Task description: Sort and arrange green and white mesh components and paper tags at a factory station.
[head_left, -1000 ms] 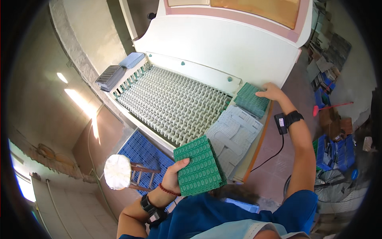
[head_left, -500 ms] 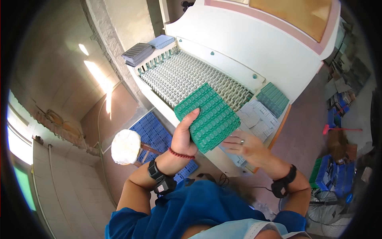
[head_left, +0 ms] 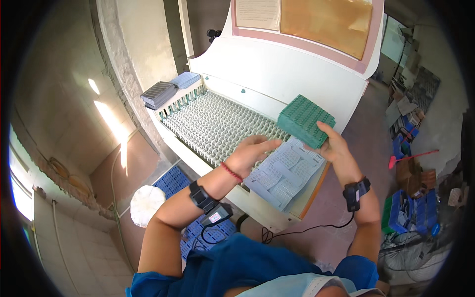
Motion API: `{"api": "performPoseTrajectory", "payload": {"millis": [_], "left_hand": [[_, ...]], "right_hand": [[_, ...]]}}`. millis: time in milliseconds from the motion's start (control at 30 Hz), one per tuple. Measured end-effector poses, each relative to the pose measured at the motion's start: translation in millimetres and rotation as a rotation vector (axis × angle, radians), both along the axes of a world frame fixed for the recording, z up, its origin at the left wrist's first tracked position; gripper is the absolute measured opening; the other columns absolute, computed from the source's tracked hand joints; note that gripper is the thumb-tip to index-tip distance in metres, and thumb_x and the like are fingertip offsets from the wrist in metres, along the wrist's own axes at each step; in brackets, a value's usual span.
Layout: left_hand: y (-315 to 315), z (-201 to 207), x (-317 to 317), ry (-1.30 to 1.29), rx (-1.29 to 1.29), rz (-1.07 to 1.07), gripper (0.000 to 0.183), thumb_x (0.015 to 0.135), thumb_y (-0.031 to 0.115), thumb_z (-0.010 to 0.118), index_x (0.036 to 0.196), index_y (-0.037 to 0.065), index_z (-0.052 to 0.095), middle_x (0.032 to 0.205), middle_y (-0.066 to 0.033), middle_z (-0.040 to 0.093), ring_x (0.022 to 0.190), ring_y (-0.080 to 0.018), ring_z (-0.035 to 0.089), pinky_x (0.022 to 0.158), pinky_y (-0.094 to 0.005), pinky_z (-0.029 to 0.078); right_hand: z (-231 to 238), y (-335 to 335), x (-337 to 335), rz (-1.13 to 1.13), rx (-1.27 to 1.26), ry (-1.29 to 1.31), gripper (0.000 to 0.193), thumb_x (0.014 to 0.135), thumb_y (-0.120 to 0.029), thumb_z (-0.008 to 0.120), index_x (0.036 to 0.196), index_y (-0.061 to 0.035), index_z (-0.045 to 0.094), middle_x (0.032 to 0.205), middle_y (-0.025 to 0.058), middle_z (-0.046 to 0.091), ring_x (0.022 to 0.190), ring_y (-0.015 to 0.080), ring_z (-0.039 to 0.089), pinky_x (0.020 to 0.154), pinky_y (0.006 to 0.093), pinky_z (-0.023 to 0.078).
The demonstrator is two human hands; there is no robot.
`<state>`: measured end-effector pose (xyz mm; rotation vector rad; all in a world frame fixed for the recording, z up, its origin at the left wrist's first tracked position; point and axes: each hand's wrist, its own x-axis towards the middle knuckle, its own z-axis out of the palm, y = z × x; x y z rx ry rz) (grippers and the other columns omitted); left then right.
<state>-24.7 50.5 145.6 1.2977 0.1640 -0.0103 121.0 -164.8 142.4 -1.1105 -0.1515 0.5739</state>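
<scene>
Left of the gripping right hand (head_left: 335, 145) sits its green stack (head_left: 304, 118), left hand (head_left: 247, 156) unclenched.

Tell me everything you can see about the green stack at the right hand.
The green stack is a squarish block of thin layers, plastic by the look of it, with rows of small patterned shapes across its top. The layers show along its near edge. Its patterned face is up, and it is at the right end of the white machine, just beyond the pale blue sheets. The right hand grips its right side, thumb on top. Whether anything else supports it is unclear.
</scene>
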Motion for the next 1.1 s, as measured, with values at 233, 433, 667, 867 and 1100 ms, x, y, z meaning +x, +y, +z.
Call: {"api": "performPoseTrajectory", "payload": {"millis": [233,433,667,867,1100], "left_hand": [[29,-55,-34,-0.024,0.356,0.006,0.067,0.069,0.036,0.079,0.113,-0.005,0.051,0.103,-0.0134,0.054,0.095,-0.0192,0.052,0.081,-0.0285,0.044],[19,-71,-49,-0.4,1.228,-0.126,0.071,0.069,0.04,0.076,0.119,-0.002,0.046,0.12,-0.0263,0.046,0.114,-0.0397,0.045,0.097,-0.0413,0.038],[29,-100,-51,-0.342,1.159,-0.247,0.075,0.073,0.02,0.074,0.131,-0.006,0.034,0.131,-0.0284,0.039,0.122,-0.0398,0.04,0.101,-0.0399,0.035],[27,-125,-49,-0.648,1.354,-0.196,0.076,0.076,0.017,0.071,0.136,-0.004,0.029,0.135,-0.0294,0.034,0.126,-0.0437,0.034,0.104,-0.0449,0.03],[21,-152,-45,-0.896,1.548,-0.13,0.083,0.077,0.033,0.07,0.135,-0.007,0.026,0.132,-0.0322,0.034,0.121,-0.0461,0.036,0.1,-0.0485,0.033]], "right_hand": [[-23,-48,89,-0.069,-0.252,0.019,0.048,0.083,-0.031,0.064,0.121,-0.0068,0.049,0.117,0.0127,0.057,0.1,0.0339,0.058,0.086,0.0517,0.047],[-14,-80,97,-0.009,-1.074,-0.136,0.075,0.077,-0.062,0.058,0.114,0.0036,0.051,0.095,0.0288,0.06,0.074,0.038,0.065,0.058,0.0458,0.055],[-19,-136,28,-0.343,-0.88,-0.475,0.064,0.081,-0.056,0.058,0.099,0.0047,0.061,0.076,0.0121,0.064,0.06,0.0177,0.064,0.051,0.0275,0.052],[-152,-231,-206,-0.722,-0.803,-0.09,0.042,0.084,-0.037,0.064,0.094,0.0036,0.063,0.075,0.0093,0.064,0.059,0.016,0.063,0.049,0.0257,0.051],[-279,-204,-658,-1.541,-0.918,0.666,0.029,0.086,-0.029,0.062,0.087,-0.0005,0.064,0.066,0.003,0.059,0.053,0.0109,0.057,0.047,0.0219,0.045]]}}
